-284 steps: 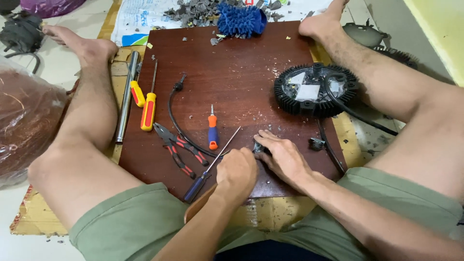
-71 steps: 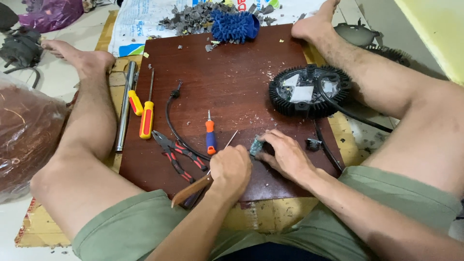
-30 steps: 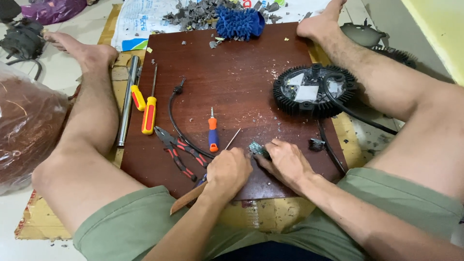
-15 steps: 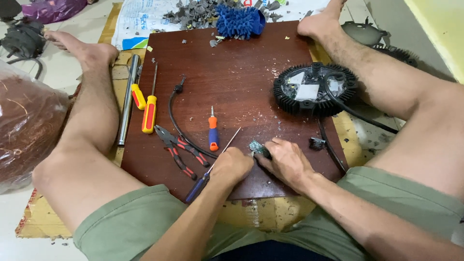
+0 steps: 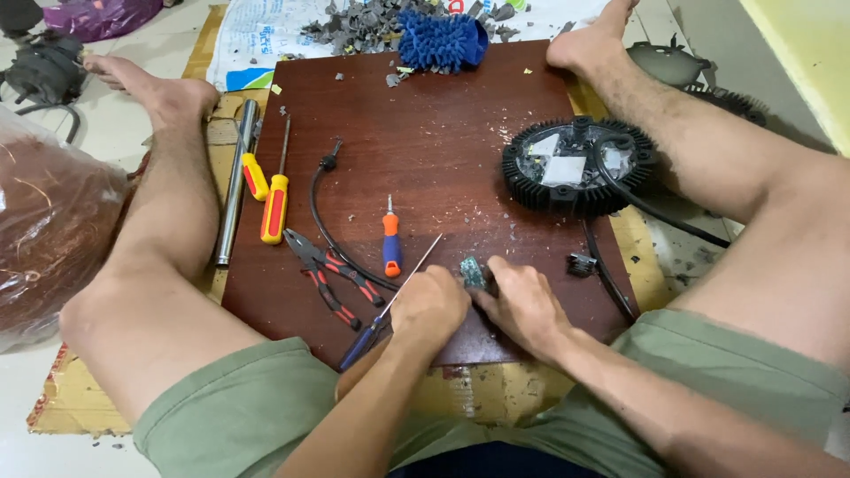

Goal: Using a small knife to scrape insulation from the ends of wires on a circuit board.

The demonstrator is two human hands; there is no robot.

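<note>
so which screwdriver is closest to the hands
The short orange-and-blue-handled screwdriver, lying mid-board just above the left hand. The yellow-and-red-handled screwdrivers lie farther off, at the board's left edge.

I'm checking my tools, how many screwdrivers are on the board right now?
3: a yellow and red screwdriver at the left edge, a small orange and blue screwdriver mid-board, and a blue-handled screwdriver under the left hand.
</note>
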